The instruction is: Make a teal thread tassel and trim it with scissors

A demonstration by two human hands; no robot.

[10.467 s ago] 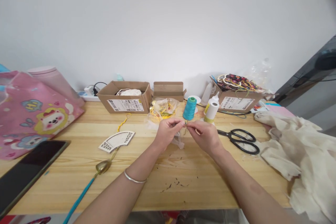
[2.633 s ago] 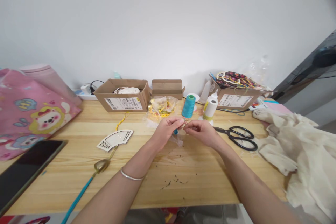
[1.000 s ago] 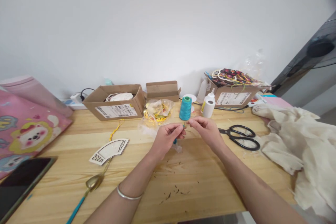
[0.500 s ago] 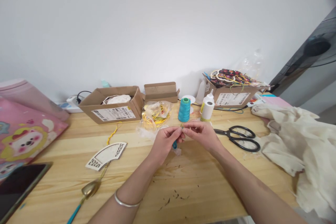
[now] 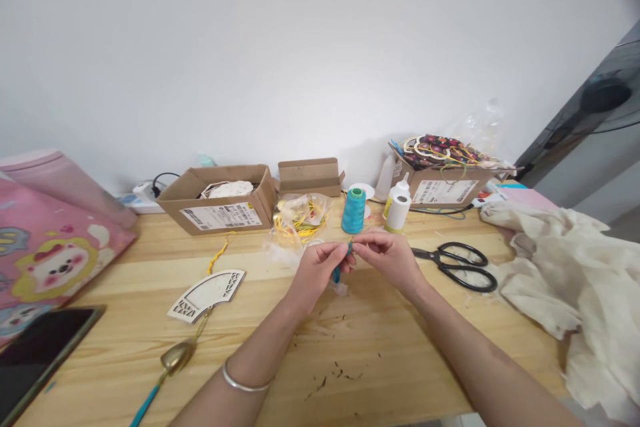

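The work in hand seems to be fine tying at the top of a small teal piece (image 5: 337, 273), held just above the wooden table (image 5: 350, 353), in front of the teal thread spool (image 5: 354, 211). The left hand (image 5: 320, 271) pinches it with closed fingers (image 5: 338, 252). The right hand (image 5: 391, 259) closes its fingertips on the upper end, touching the left ones. I think the next move asks for a steady pinch and very small pulls

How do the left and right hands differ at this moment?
The left hand wears a bangle at the wrist; the right hand has a bare wrist. A teal cord hangs below the left hand's fingers; the right hand pinches only at its top end. Both are pinched shut, fingertips meeting above the table.
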